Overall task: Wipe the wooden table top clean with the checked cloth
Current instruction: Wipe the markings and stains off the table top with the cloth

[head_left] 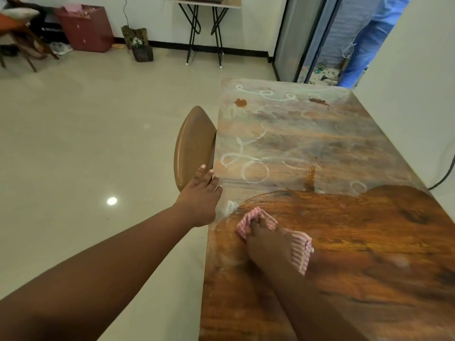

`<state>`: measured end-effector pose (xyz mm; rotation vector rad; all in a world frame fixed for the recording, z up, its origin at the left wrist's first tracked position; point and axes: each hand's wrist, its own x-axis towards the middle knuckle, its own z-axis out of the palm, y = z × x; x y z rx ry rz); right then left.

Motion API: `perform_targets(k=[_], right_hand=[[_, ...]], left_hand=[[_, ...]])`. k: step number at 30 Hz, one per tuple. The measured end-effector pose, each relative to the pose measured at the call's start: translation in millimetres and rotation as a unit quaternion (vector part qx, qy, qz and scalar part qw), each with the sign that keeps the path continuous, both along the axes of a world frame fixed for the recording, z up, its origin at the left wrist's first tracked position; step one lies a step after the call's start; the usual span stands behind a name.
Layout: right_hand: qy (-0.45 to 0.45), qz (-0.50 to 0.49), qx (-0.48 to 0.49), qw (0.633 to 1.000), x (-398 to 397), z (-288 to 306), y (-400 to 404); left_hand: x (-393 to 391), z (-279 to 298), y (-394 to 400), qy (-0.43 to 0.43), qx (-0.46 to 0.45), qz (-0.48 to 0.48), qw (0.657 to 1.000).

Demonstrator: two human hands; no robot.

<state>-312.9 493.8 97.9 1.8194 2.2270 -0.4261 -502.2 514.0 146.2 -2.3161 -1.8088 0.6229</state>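
Observation:
The wooden table top (357, 242) runs away from me on the right. Its near half shows dark, glossy wood; the far half is hazy with white chalk loops (253, 168) and brown smears (240, 102). My right hand (267, 242) presses the crumpled pink-and-white checked cloth (299, 249) flat on the wood near the table's left edge, at the border of the hazy area. My left hand (200, 195) rests with fingers spread on the table's left edge, beside a chair back.
A brown chair back (190, 146) stands against the table's left edge. A white wall (413, 107) runs along the right side, with a dark cable (445, 175). Beige floor lies to the left. A folding table (204, 28), red cabinet (86, 28) and a person in blue (369, 40) are far off.

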Motion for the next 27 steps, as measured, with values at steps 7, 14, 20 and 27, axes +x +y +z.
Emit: perform_targets(k=[7, 14, 20, 27], right_hand=[[0.08, 0.137, -0.015, 0.987, -32, -5, -95], [0.027, 0.019, 0.003, 0.999, 1, 3, -57], [0.025, -0.079, 0.014, 0.996, -80, -16, -7], [-0.01, -0.114, -0.024, 0.993, -94, 1, -32]], left_hand=[[7, 17, -33, -0.015, -0.001, -0.016, 1.0], [-16, 12, -16, -0.063, -0.008, -0.019, 0.998], [-31, 2, 62, -0.124, -0.043, -0.085, 0.988], [-73, 6, 135, -0.131, -0.099, -0.133, 0.977]])
